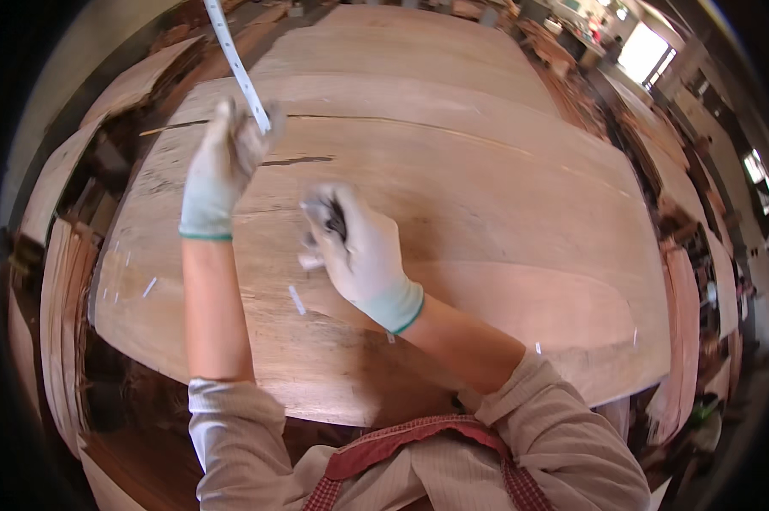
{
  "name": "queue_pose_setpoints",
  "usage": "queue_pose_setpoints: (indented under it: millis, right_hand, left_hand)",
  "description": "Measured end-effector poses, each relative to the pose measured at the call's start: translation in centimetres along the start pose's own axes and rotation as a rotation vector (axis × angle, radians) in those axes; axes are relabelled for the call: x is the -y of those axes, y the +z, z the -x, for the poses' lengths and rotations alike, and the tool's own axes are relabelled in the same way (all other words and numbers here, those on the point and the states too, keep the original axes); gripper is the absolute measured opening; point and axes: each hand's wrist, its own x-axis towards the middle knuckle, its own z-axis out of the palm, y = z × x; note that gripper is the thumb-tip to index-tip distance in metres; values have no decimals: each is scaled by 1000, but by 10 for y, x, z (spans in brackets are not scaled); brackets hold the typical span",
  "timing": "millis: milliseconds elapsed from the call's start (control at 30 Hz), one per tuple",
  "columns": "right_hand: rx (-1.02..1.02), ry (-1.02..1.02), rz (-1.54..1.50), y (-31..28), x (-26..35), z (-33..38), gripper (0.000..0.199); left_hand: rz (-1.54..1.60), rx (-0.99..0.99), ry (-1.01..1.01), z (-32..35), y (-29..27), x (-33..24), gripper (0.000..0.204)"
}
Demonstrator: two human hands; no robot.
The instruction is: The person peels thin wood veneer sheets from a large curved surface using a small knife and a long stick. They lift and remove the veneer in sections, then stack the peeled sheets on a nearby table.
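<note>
My left hand (227, 157), in a white glove with a green-edged cuff, is closed on the lower end of a long perforated white tape (238, 68). That tape runs up past the top of the picture. Both hands are over a broad sheet of wood veneer (486, 200), which has a long dark split and a shorter dark gap near my left fingers. In a matching glove, my right hand (359, 247) is curled above the middle of the sheet. Something dark shows between its blurred fingers, and a small white piece (310, 261) is beside them; what it grips is unclear.
Short white tape strips (297, 300) lie scattered across the veneer, several near its left and front edges. Stacked veneer (68, 315) stands on the left, with another stack (679, 341) on the right. A bright window (646, 53) is at the far right.
</note>
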Motion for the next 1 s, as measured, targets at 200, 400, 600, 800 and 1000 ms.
queue_pose_setpoints:
  millis: [200, 400, 600, 800, 1000]
  right_hand:
    - [-176, 290, 267, -90, -55, 100, 58]
    - [-188, 630, 245, -133, -44, 178, 63]
    - [-298, 1045, 212, -187, -115, 263, 19]
    - [-283, 1033, 434, -228, -172, 263, 24]
    - [-545, 1097, -49, -242, -222, 260, 23]
  left_hand:
    - [-561, 241, -413, 116, 92, 130, 27]
    - [-480, 255, -494, 167, 116, 223, 11]
    - [-665, 256, -493, 181, 97, 368, 11]
    - [-1123, 195, -190, 121, 83, 448, 8]
    - [-1560, 209, 315, 49, 110, 484, 15]
